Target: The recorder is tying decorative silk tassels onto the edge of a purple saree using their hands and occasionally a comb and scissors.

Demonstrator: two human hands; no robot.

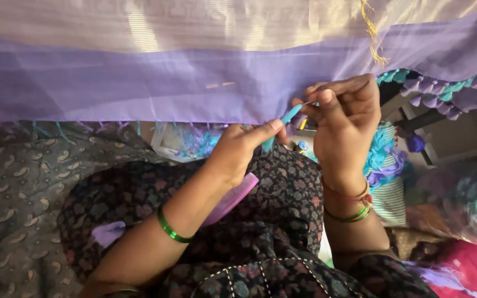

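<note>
A sheer lavender cloth point(139, 83) with a pale gold band hangs across the top of the view. Its lower edge carries short teal and purple thread ends. My left hand point(241, 146) pinches a teal thread tassel point(289, 117) at that edge. My right hand point(340, 113) holds a thin needle point(306, 103) at the same spot, fingers closed on it. The two hands almost touch. Finished teal and purple tassels point(434, 91) line the edge to the right.
A purple comb point(233, 200) lies on my lap under my left forearm. A clear plastic bag point(180, 142) sits below the cloth edge. Teal and purple thread bundles point(385, 160) lie at the right, beside pink cloth point(465, 270). Patterned dark fabric covers my knees.
</note>
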